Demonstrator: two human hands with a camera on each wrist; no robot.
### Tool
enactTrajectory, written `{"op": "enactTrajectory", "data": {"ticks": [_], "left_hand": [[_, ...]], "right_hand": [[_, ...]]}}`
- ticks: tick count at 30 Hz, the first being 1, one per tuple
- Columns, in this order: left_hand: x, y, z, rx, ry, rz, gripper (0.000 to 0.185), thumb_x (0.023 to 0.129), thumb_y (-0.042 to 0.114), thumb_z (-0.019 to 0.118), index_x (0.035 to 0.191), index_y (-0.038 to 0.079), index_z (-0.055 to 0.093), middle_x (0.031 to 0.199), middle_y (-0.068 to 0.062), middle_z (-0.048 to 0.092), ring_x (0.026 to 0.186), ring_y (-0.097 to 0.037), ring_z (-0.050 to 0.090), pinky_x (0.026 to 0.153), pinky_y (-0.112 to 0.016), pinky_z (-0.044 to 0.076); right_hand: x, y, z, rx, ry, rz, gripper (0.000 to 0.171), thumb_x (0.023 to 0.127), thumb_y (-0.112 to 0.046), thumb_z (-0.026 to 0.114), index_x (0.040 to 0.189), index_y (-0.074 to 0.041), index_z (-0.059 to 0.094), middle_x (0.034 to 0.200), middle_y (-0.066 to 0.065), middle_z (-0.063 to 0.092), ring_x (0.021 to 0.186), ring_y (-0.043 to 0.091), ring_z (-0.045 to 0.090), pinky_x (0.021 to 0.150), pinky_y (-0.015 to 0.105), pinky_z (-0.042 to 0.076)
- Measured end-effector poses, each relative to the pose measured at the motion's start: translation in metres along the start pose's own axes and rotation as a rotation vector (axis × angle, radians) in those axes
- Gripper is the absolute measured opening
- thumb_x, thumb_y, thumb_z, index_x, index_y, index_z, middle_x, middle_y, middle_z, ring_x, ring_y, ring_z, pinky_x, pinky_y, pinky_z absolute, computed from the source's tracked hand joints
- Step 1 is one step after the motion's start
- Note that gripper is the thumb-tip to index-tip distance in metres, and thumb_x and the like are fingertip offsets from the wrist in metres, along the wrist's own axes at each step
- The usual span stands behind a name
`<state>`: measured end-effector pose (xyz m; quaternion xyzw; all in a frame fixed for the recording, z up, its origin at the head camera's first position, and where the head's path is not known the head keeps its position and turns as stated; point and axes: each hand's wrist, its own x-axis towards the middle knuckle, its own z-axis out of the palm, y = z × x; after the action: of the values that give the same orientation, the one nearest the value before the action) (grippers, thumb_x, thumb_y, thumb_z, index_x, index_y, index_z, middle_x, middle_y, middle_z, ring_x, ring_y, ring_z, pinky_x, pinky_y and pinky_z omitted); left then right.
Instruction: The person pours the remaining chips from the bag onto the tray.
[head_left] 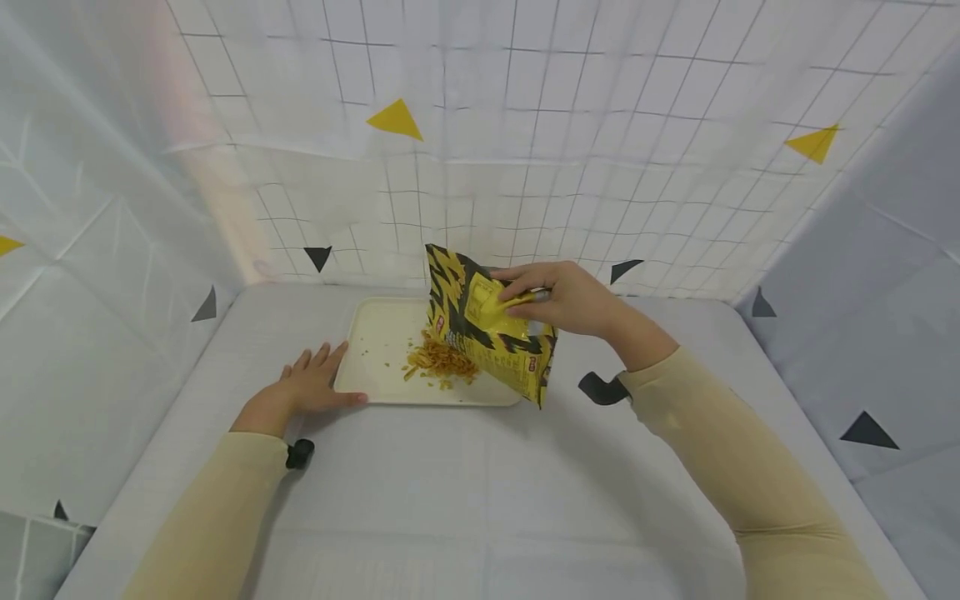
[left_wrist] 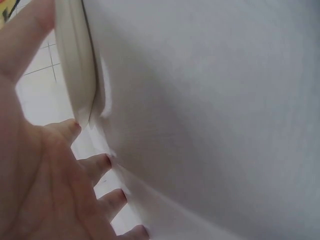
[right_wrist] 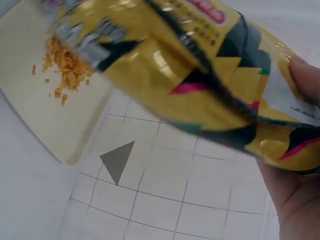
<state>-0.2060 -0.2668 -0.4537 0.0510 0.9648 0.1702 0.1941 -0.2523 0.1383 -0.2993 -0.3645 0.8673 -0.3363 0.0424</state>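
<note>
My right hand (head_left: 558, 298) grips a yellow and black snack bag (head_left: 480, 325) by its upper end and holds it tilted mouth-down over a cream tray (head_left: 375, 333). A small heap of orange snack pieces (head_left: 441, 363) lies on the tray under the bag's mouth. The right wrist view shows the bag (right_wrist: 200, 65) close up, pinched by the right hand (right_wrist: 295, 175), with the pieces (right_wrist: 67, 65) on the tray (right_wrist: 40, 115). My left hand (head_left: 311, 385) lies flat on the table, fingers straight, touching the tray's near left corner. In the left wrist view the left hand (left_wrist: 45, 185) lies beside the tray's rim (left_wrist: 75, 65).
The table (head_left: 450, 500) is covered in white cloth and walled by white gridded sheets with yellow and black triangles. A black triangle patch (head_left: 600, 388) lies on the cloth just right of the tray. A small black clip (head_left: 299, 452) shows at the left wrist.
</note>
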Motion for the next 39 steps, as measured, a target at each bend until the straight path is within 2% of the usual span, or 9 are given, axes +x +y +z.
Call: {"op": "enactTrajectory", "data": {"ticks": [3,14,23,30,34,39], "left_hand": [[0.0005,-0.0005,0.0003,-0.001,-0.001,0.000,0.118,0.083,0.073,0.062,0.160,0.002,0.007,0.161,-0.035,0.003,0.144,-0.061,-0.001,0.110,-0.076,0.005],[0.0009,-0.0005,-0.0004,0.000,-0.001,0.003,0.118,0.083,0.073,0.062,0.160,0.002,0.007,0.160,-0.035,0.003,0.143,-0.061,-0.002,0.110,-0.076,0.005],[0.0012,-0.0003,0.0000,0.001,0.001,0.006,0.118,0.083,0.072,0.063,0.160,0.002,0.008,0.160,-0.035,0.003,0.143,-0.061,-0.001,0.109,-0.077,0.005],[0.0021,-0.0012,0.0007,0.004,0.002,0.002,0.118,0.083,0.073,0.062,0.160,0.002,0.008,0.160,-0.035,0.003,0.143,-0.061,-0.001,0.109,-0.077,0.005],[0.0019,-0.0015,0.0011,0.009,0.005,0.001,0.119,0.082,0.074,0.062,0.160,0.002,0.008,0.160,-0.035,0.003,0.143,-0.061,-0.001,0.109,-0.077,0.005],[0.0009,-0.0003,0.0002,0.005,0.005,0.001,0.118,0.083,0.073,0.062,0.160,0.002,0.008,0.160,-0.035,0.003,0.143,-0.061,-0.001,0.110,-0.076,0.005]], "right_hand": [[0.0008,0.0009,0.0003,-0.005,0.003,-0.006,0.020,0.089,-0.015,0.079,0.107,-0.021,0.079,0.139,-0.008,0.061,0.130,0.014,0.055,0.091,0.032,0.053],[0.0045,0.0015,0.0020,0.015,0.012,-0.045,0.020,0.088,-0.014,0.079,0.108,-0.018,0.079,0.138,-0.004,0.062,0.128,0.017,0.057,0.091,0.034,0.055],[0.0041,0.0016,0.0027,0.009,0.000,-0.017,0.021,0.088,-0.016,0.079,0.108,-0.022,0.079,0.138,-0.009,0.061,0.129,0.013,0.055,0.090,0.033,0.054],[0.0017,0.0004,0.0035,-0.021,-0.026,-0.009,0.022,0.088,-0.018,0.079,0.110,-0.023,0.078,0.142,-0.009,0.058,0.133,0.015,0.052,0.096,0.035,0.051],[0.0021,0.0013,0.0044,-0.049,-0.023,-0.052,0.025,0.089,-0.019,0.078,0.114,-0.020,0.078,0.144,-0.007,0.057,0.132,0.017,0.054,0.091,0.037,0.054],[0.0031,0.0035,0.0061,-0.085,0.002,-0.088,0.025,0.090,-0.018,0.076,0.115,-0.021,0.077,0.144,-0.008,0.057,0.129,0.014,0.056,0.083,0.030,0.055]]}}
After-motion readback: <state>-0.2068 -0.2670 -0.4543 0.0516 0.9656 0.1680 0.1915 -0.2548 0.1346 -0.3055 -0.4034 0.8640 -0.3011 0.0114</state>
